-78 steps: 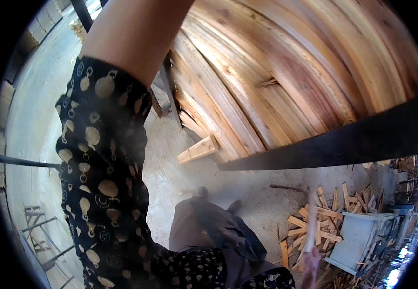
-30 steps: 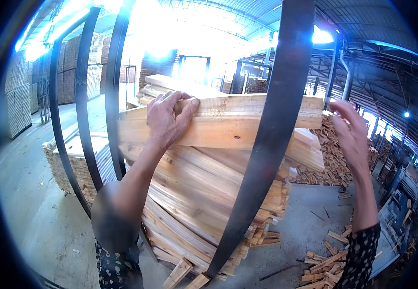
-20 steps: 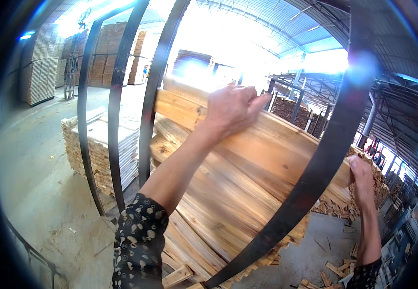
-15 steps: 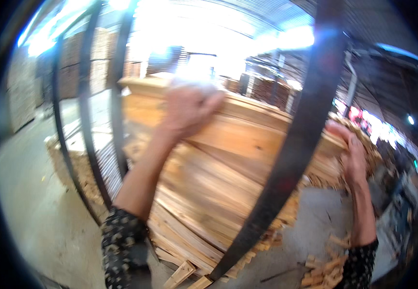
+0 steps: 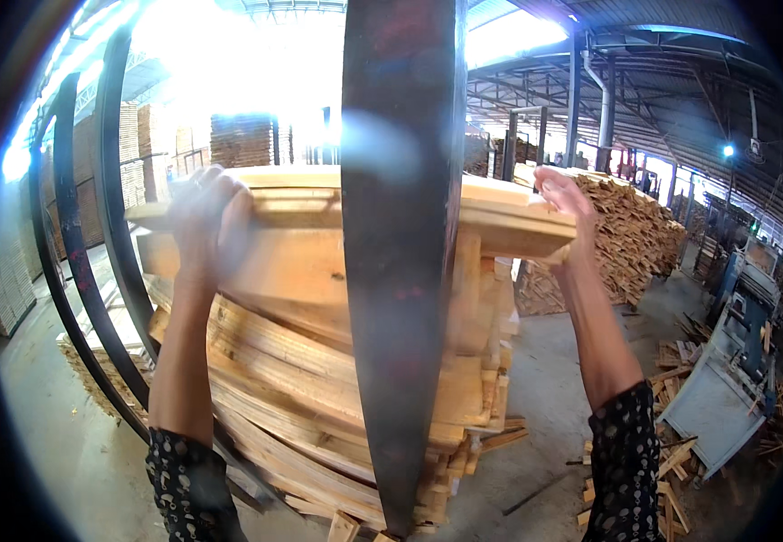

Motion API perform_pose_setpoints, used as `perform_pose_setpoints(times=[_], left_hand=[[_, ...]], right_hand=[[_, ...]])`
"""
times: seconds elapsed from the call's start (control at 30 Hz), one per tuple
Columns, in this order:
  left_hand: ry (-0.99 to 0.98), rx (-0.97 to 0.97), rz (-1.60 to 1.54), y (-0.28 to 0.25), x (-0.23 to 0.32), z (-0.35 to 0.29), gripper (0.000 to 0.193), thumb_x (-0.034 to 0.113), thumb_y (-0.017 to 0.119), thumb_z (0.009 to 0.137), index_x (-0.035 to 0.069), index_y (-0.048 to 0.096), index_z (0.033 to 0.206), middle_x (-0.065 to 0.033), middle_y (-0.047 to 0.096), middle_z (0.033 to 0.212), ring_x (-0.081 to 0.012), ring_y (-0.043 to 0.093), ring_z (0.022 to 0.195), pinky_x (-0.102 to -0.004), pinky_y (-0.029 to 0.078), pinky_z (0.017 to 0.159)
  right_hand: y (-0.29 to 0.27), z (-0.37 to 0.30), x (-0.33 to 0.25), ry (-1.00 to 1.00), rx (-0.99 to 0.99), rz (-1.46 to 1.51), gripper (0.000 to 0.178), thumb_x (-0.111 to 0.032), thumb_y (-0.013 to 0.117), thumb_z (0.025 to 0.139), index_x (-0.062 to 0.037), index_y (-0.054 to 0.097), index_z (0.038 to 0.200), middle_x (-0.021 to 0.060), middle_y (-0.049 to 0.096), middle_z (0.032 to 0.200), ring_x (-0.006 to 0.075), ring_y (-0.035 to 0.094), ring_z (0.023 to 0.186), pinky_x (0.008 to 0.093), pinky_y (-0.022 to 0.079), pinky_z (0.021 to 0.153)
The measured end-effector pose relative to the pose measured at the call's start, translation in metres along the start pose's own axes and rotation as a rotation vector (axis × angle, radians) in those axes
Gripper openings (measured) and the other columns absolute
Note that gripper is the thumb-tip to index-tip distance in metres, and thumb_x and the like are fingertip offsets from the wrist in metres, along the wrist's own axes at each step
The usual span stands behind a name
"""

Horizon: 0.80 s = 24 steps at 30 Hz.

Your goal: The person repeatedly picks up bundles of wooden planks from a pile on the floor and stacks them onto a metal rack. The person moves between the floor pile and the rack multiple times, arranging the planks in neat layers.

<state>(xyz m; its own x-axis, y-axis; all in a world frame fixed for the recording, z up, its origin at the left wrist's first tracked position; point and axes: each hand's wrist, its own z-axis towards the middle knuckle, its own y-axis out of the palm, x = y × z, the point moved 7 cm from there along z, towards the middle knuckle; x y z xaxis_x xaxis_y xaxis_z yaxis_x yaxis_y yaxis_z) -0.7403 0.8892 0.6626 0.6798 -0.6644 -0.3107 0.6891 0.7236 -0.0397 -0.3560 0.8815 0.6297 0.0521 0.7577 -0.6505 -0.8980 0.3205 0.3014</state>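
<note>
In front of me rises a tall stack of pale wooden boards (image 5: pixel 292 361), with a dark upright metal bar (image 5: pixel 400 271) crossing in front of its middle. My right hand (image 5: pixel 570 212) is at the right end of the top layer, its fingers bent over the end of a wooden board (image 5: pixel 509 217). Over the left end of the same layer is my left hand (image 5: pixel 211 221), smeared by motion. Its fingers cannot be made out, nor whether it holds a board. The bar hides the middle of the top boards.
More dark metal bars (image 5: pixel 121 199) stand at the left. Behind on the right lies a large heap of wood pieces (image 5: pixel 626 235). A grey machine (image 5: pixel 726 361) stands at the far right, with scrap sticks (image 5: pixel 676 452) on the floor beside it. Stacked boards (image 5: pixel 242 140) rise in the background.
The view has turned to the right, so the dark bar now crosses mid-picture. My left hand has shifted toward the stack's left end; my right hand stays at its right end.
</note>
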Motion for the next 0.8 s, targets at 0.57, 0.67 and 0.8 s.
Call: perform_pose_setpoints(times=[0.57,0.67,0.8], left_hand=[[-0.071,0.122,-0.079,-0.013,0.003,-0.031,0.009,0.014,0.061,0.067,0.009,0.054,0.065,-0.0049,0.057,0.074,-0.023,0.054,0.077,-0.0369,0.038,0.081],[-0.192,-0.048,0.001,-0.008,-0.006,-0.031,0.013,0.019,0.058,0.071,0.008,0.055,0.076,-0.0062,0.058,0.084,-0.0261,0.052,0.094,-0.0457,0.025,0.093],[-0.19,-0.128,0.142,-0.014,0.011,-0.063,0.07,0.057,0.058,0.068,0.01,0.046,0.118,-0.0122,0.039,0.125,-0.034,0.028,0.121,-0.0518,0.015,0.097]], right_hand=[[-0.008,-0.056,-0.01,-0.367,-0.244,-0.26,0.039,-0.021,0.051,0.08,0.0093,0.051,0.104,0.0178,0.045,0.12,0.023,0.043,0.111,0.0345,0.03,0.096],[0.001,-0.068,0.006,0.013,-0.239,-0.054,0.039,-0.02,0.047,0.083,0.0049,0.045,0.114,0.0134,0.048,0.114,0.0188,0.047,0.105,0.0292,0.037,0.089],[0.006,-0.083,0.002,0.114,-0.197,0.007,0.042,-0.022,0.045,0.086,0.0018,0.04,0.12,0.0095,0.051,0.109,0.0152,0.051,0.096,0.0264,0.041,0.082]])
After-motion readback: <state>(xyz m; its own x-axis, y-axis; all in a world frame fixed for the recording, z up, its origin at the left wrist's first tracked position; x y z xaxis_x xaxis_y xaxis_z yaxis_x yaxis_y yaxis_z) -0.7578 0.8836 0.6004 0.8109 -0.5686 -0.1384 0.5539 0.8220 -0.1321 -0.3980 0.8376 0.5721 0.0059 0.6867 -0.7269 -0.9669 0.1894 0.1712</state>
